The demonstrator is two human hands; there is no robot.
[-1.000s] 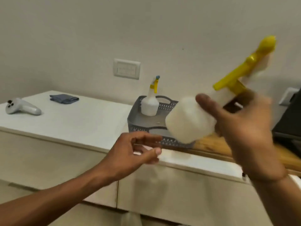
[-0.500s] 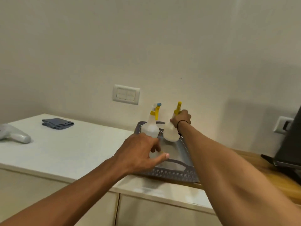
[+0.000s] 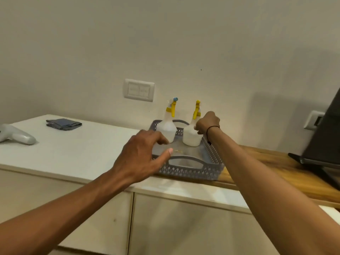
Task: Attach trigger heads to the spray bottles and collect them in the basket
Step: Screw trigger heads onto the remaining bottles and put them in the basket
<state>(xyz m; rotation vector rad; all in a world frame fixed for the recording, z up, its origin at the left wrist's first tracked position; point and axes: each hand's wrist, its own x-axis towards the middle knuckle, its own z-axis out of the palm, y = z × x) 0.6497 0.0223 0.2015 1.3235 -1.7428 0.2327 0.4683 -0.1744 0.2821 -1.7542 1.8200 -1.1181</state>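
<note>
A grey perforated basket (image 3: 185, 169) sits on the counter. Two white spray bottles stand upright at its far end. The left bottle (image 3: 167, 128) has a yellow trigger head with a blue nozzle tip. The right bottle (image 3: 190, 135) carries an all-yellow trigger head. My right hand (image 3: 207, 123) is curled against the right bottle's neck and shoulder, from its right side. My left hand (image 3: 142, 157) hovers over the basket's near left corner, fingers spread, thumb above the near handle, holding nothing.
A folded dark cloth (image 3: 63, 123) and a white handheld controller (image 3: 17, 136) lie on the white counter at left. A wall switch plate (image 3: 138, 90) is behind the basket. A dark monitor stand (image 3: 323, 142) occupies the wooden surface (image 3: 266, 162) at right.
My right hand carried the yellow-headed bottle from close to the camera into the basket and stood it beside the other bottle. My left hand moved forward over the basket's near edge.
</note>
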